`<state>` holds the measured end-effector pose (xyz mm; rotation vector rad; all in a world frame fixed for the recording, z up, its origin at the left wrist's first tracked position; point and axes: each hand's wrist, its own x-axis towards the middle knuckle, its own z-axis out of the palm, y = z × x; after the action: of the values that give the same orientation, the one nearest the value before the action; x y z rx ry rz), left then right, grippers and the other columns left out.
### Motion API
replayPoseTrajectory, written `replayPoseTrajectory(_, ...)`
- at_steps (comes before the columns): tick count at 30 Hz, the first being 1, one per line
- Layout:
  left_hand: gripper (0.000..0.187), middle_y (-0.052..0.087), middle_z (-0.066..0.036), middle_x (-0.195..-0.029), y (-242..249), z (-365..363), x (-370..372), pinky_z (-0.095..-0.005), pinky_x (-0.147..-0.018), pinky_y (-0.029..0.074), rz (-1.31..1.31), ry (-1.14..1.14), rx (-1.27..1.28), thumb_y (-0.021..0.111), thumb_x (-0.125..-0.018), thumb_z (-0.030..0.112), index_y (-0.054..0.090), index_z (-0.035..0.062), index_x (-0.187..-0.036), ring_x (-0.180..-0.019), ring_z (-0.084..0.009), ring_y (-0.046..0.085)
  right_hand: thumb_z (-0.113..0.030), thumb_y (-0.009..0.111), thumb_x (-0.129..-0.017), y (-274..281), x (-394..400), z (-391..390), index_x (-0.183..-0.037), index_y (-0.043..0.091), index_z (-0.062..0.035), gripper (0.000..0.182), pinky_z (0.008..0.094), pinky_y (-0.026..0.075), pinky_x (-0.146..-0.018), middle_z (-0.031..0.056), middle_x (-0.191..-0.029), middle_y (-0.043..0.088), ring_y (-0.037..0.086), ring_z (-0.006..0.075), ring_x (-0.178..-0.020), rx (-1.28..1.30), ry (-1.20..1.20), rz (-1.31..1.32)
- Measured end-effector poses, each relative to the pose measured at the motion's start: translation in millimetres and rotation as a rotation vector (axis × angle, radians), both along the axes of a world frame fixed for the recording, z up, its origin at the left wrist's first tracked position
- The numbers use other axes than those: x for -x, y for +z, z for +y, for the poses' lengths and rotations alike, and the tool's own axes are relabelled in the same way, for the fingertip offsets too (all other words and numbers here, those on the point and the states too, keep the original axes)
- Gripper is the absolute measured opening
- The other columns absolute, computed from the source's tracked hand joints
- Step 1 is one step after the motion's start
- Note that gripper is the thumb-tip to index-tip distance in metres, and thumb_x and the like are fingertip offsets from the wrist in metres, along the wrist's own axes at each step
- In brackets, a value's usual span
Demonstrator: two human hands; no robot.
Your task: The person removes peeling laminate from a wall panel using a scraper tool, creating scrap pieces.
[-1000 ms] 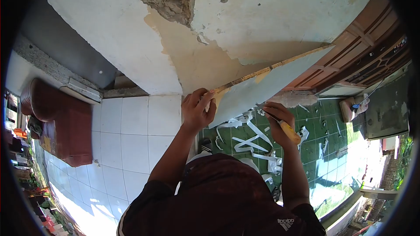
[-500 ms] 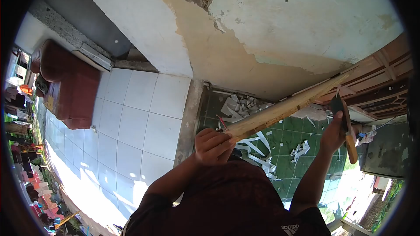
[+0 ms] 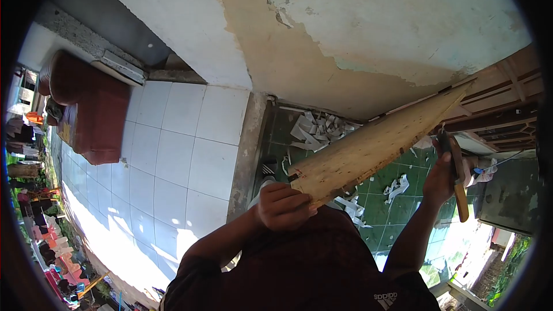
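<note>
A long, pale wooden board [image 3: 368,148] with dark specks and a rough lower edge slants up to the right, narrowing toward its far end. My left hand [image 3: 282,206] is closed around its near end, close in front of my body. In my right hand [image 3: 439,178] is a knife [image 3: 461,201], its tan wooden handle hanging down past the fingers. The knife's dark blade points up, close to the board's lower edge near the far end. My fingers cover part of the blade.
White strips and scraps [image 3: 319,129] litter the green tiled floor [image 3: 383,210]. A peeling wall [image 3: 368,29] rises ahead, and wooden frames [image 3: 512,103] lean at right. A concrete sill [image 3: 245,144] borders white tiles [image 3: 187,138]; a red-brown sofa [image 3: 101,115] stands far left.
The board has turned in my left hand, so its broad face now shows instead of mostly its edge. My right hand and the knife have shifted only slightly.
</note>
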<state>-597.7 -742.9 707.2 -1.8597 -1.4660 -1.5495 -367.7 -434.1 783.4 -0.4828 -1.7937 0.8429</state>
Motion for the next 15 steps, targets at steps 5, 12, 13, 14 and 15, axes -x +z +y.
replayPoseTrajectory(5,0.031,0.076,-0.011,-0.095,10.4,9.2,41.1,-0.0295,-0.060,0.052,-0.030,0.165,0.075,0.084,-0.078,0.006,0.073,0.0078,-0.107,-0.070,-0.0186,0.071,-0.007,0.069,-0.100,-4.2,11.3,-18.2,-0.121,0.073,0.0031,0.024,0.0424,0.058,-0.102,0.0221,-0.127,0.070,0.069,0.0318,-0.119,0.159,0.035,-0.033)
replayPoseTrajectory(12,0.013,0.076,-0.016,-0.097,11.0,44.7,88.4,-0.0340,-0.074,0.057,-0.239,0.469,0.094,0.077,-0.089,-0.001,0.074,0.0001,-0.101,-0.082,-0.0252,0.072,0.005,0.082,-0.084,-16.0,46.0,-36.4,-0.105,0.077,0.0011,0.021,0.0366,0.059,-0.098,0.0165,-0.118,0.075,0.072,0.0263,-0.111,0.267,0.180,-0.112)
replayPoseTrajectory(13,0.013,0.076,-0.016,-0.098,11.1,47.7,93.1,-0.0338,-0.074,0.057,-0.226,0.482,0.095,0.077,-0.089,-0.001,0.074,-0.0003,-0.101,-0.082,-0.0253,0.072,0.006,0.082,-0.084,-17.4,52.5,-37.3,-0.105,0.077,0.0009,0.021,0.0361,0.059,-0.097,0.0160,-0.117,0.075,0.073,0.0259,-0.110,0.288,0.219,-0.121)
replayPoseTrajectory(14,0.013,0.076,-0.016,-0.100,12.0,52.0,99.5,-0.0337,-0.075,0.057,-0.212,0.498,0.090,0.076,-0.089,0.000,0.074,-0.0007,-0.101,-0.082,-0.0254,0.073,0.007,0.081,-0.084,-16.4,61.3,-36.1,-0.104,0.077,0.0007,0.022,0.0357,0.060,-0.096,0.0155,-0.116,0.075,0.073,0.0255,-0.108,0.303,0.261,-0.128)
replayPoseTrajectory(15,0.013,0.076,-0.016,-0.101,13.3,55.3,104.1,-0.0336,-0.075,0.057,-0.197,0.516,0.087,0.076,-0.089,0.000,0.074,-0.0010,-0.102,-0.082,-0.0256,0.073,0.006,0.080,-0.086,-14.0,70.4,-35.6,-0.104,0.076,0.0008,0.019,0.0331,0.060,-0.089,0.0138,-0.110,0.076,0.074,0.0226,-0.103,0.255,0.259,-0.162)
